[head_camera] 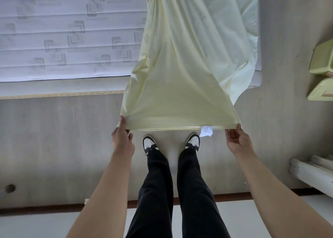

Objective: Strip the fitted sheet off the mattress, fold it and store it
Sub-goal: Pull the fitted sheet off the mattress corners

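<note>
A pale yellow fitted sheet (182, 71) stretches from the far right part of a white quilted mattress (68, 34) down to a person standing on the grey floor (54, 138) — its near hem pulled taut between both hands. The left hand (122, 138) pinches the left corner, the right hand (237, 138) grips the right corner, held wide apart above black-and-white sneakers (150, 144). Pale green furniture (322, 61) stands at far right.

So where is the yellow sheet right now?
The yellow sheet hangs mid-view between left hand and right hand, trailing onto the mattress.
</note>
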